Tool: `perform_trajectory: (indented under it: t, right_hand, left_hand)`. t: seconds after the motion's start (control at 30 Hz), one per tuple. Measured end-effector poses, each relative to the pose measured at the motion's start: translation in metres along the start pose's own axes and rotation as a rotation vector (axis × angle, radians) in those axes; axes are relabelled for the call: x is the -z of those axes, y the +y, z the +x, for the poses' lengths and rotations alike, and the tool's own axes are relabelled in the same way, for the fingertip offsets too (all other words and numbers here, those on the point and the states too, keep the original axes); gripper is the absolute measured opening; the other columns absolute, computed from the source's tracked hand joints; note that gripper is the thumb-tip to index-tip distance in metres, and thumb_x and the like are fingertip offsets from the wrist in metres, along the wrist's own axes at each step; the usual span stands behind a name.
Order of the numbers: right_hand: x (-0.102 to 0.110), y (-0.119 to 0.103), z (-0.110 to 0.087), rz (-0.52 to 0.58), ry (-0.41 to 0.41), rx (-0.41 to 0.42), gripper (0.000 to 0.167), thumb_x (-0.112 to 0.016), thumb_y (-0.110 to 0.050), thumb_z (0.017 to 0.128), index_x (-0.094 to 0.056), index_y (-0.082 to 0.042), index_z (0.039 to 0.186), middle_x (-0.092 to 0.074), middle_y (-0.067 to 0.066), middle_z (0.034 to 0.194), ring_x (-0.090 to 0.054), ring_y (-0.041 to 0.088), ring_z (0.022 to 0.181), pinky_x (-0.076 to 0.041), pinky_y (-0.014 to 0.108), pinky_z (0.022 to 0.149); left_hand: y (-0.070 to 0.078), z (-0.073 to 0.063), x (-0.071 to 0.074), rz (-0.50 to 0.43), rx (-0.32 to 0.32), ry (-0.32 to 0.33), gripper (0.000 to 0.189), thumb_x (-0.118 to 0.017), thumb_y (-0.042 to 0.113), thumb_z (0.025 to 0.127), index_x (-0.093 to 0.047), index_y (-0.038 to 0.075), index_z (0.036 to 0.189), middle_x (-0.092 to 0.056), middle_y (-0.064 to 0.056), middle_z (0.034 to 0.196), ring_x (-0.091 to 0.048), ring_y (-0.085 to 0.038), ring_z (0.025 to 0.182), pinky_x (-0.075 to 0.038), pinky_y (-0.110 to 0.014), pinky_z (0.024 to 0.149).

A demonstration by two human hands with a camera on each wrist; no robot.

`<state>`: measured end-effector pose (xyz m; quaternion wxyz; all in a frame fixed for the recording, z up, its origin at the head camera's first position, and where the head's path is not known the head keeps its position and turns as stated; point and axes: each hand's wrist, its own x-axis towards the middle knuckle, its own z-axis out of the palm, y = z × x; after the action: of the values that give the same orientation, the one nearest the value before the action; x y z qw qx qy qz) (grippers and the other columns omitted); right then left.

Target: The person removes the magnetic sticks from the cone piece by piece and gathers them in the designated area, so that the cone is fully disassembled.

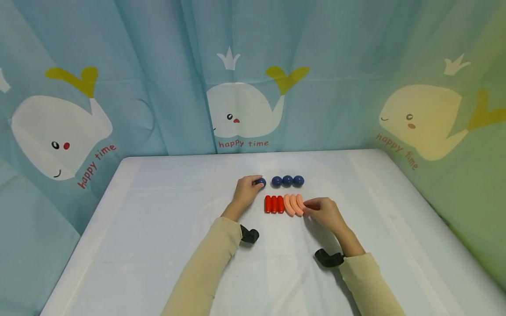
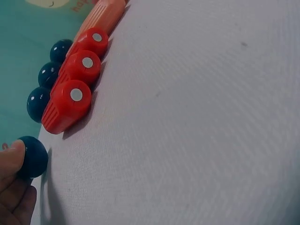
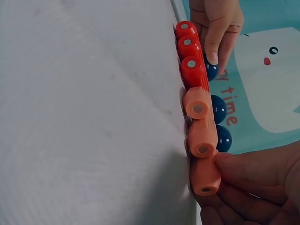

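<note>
My left hand pinches a glossy blue ball between thumb and fingers, at the left end of a row. Three more blue balls sit side by side just to its right. In front of them, three red sausage-shaped pieces lie parallel. Three curved orange sausage-shaped pieces continue that row to the right. With thumb and fingers, my right hand holds the rightmost orange piece, which lies against its neighbour. Pale discs show on the near ends of the red and orange pieces.
A white cloth covers the table. Behind it hangs a blue curtain printed with whales. Black wrist-worn devices stick out beside both beige sleeves.
</note>
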<state>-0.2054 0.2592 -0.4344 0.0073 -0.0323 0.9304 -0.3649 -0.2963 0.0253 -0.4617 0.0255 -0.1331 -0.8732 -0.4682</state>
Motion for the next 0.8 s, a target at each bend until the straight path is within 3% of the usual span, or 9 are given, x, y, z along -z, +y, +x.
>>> perform_trajectory:
  t: [0.37, 0.8]
  right_hand:
    - [0.0009, 0.0014, 0.0008, 0.027, -0.023, -0.013, 0.028, -0.062, -0.017, 0.088, -0.067, 0.006, 0.103, -0.068, 0.011, 0.088, -0.059, 0.02, 0.081, -0.048, 0.033, 0.07]
    - [0.0022, 0.0018, -0.0004, 0.041, -0.028, -0.012, 0.029, -0.062, -0.019, 0.088, -0.067, 0.006, 0.103, -0.068, 0.009, 0.087, -0.059, 0.022, 0.084, -0.047, 0.035, 0.073]
  left_hand:
    - [0.0086, 0.0004, -0.0043, 0.01, -0.003, -0.014, 0.032, -0.06, 0.011, 0.09, -0.061, 0.002, 0.12, -0.059, -0.01, 0.12, -0.051, -0.021, 0.115, -0.039, -0.032, 0.096]
    - [0.0093, 0.0008, -0.0086, 0.037, -0.059, -0.028, 0.034, -0.059, 0.012, 0.091, -0.059, 0.002, 0.122, -0.058, -0.009, 0.121, -0.051, -0.021, 0.116, -0.038, -0.032, 0.097]
